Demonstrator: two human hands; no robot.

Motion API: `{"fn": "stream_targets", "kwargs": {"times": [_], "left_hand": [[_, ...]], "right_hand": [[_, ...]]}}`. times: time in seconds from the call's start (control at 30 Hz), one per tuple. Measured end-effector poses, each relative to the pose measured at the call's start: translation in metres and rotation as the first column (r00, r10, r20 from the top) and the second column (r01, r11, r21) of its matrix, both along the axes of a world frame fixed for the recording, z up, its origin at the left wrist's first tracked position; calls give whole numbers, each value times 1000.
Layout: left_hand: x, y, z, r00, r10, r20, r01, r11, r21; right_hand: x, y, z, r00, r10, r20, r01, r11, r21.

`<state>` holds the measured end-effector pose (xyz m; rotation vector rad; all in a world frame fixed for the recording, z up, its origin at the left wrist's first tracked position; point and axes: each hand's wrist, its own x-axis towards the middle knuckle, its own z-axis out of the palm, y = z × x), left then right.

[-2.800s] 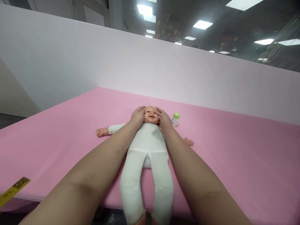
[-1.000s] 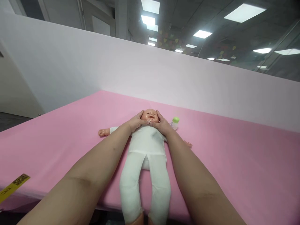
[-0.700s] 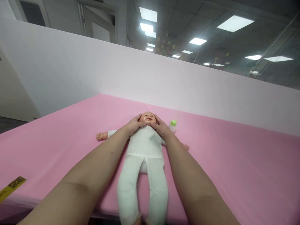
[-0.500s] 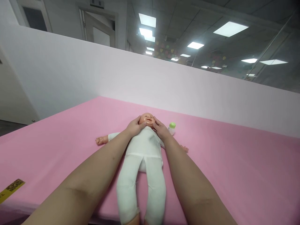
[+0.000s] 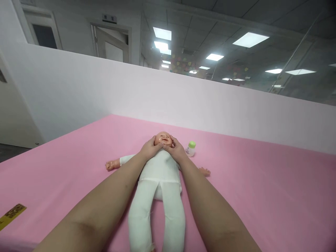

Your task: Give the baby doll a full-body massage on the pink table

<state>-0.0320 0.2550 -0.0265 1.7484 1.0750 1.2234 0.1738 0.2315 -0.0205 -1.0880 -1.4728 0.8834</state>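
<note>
A baby doll (image 5: 160, 171) with a white cloth body lies on its back, legs toward me and arms spread out to the sides. My left hand (image 5: 151, 148) cups the left side of its hard head, thumb at the chin. On the other side my right hand (image 5: 177, 149) cups the cheek, fingers along the head and thumb under the chin. Both thumbs nearly meet below the mouth. The backs of the fingers are partly hidden behind the head. Just right of my right hand stands a small clear bottle (image 5: 190, 149) with a green lid.
A pink cover (image 5: 262, 182) lies over the table under the doll. A white wall panel (image 5: 210, 105) rises behind it, with glass above. A yellow printed strip (image 5: 12, 216) is stuck near the front left edge.
My right thumb has moved inward from the cheek to beneath the doll's chin. Both hands stay on the head. The view has tilted up slightly, so everything appears lower.
</note>
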Motion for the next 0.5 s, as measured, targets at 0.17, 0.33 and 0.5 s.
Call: {"fn": "stream_targets", "kwargs": {"times": [0.17,0.33,0.5], "left_hand": [[-2,3,0,1000,-17,-13,17,1000,9],[-3,1,2,999,-17,31,18,999,-38],[-2,3,-1,993,-16,120,24,997,-69]], "right_hand": [[1,6,-5,999,14,-43,-14,1000,12],[5,5,-3,995,74,-64,-74,997,4],[10,1,4,997,71,2,-71,997,-17]]}}
